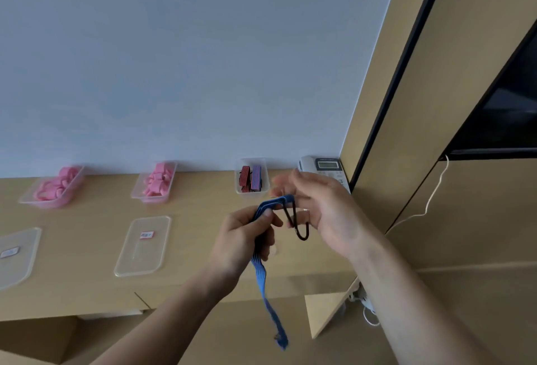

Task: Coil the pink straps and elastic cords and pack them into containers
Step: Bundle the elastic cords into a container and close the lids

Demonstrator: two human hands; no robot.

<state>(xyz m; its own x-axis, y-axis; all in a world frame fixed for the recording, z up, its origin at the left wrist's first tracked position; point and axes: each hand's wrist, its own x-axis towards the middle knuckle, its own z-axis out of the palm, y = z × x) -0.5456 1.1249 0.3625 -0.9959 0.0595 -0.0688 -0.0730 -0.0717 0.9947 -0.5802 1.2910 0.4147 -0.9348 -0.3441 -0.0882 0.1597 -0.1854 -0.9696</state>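
Pinching blue cord (259, 273) — left fingers (268, 215) | draped over right fingers (290, 190)

Three containers (43, 204) (136, 193) (251, 192), two lids (19, 260) (142, 254), one phone (309, 165), perhaps three elastic cords (263, 277) (245, 178) (256, 177)

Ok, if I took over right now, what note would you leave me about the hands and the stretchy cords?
Left hand grips the blue cord, whose tail dangles. Right hand is at the cord's looped top; its grip is blurred.
Pink straps lie in the left tub and middle tub; two striped cords sit in the right tub.
Left: finish coiling, pack it, fit the two lids lying on the desk.
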